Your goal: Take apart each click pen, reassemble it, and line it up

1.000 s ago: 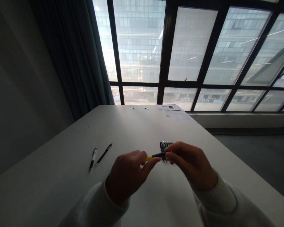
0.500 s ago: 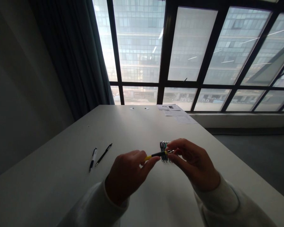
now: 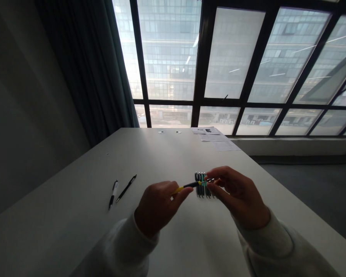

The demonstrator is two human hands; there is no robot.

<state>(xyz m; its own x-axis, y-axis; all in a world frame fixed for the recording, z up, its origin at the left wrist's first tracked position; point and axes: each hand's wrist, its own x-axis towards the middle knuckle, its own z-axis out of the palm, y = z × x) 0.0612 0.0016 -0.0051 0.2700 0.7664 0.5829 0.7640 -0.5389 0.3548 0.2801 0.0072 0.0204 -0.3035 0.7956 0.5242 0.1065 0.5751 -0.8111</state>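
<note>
Item one: a slim black pen with a yellow end (image 3: 190, 186), held roughly level in the air between both hands, a thin metal part showing at its right end. Left hand (image 3: 157, 206): fingers (image 3: 183, 195) together, clamped on the pen's yellow end. Right hand (image 3: 239, 196): fingers (image 3: 219, 175) pinched together on the black barrel near the metal part. Both wrists sit in white knit sleeves (image 3: 265, 238).

Item two: a tight row of black, green-accented pens with metal clips (image 3: 201, 196), lying side by side on the white tabletop (image 3: 75, 200), directly beneath the held pen and just below the right hand; contact between them cannot be told.

Item three: a white-and-black retractable pen (image 3: 113, 194) and a slim black pen (image 3: 126, 188), lying close together, well left of the hands.

Item four: loose printed papers (image 3: 216, 134) at the tabletop's far edge, near two small round white discs (image 3: 169, 132).
</note>
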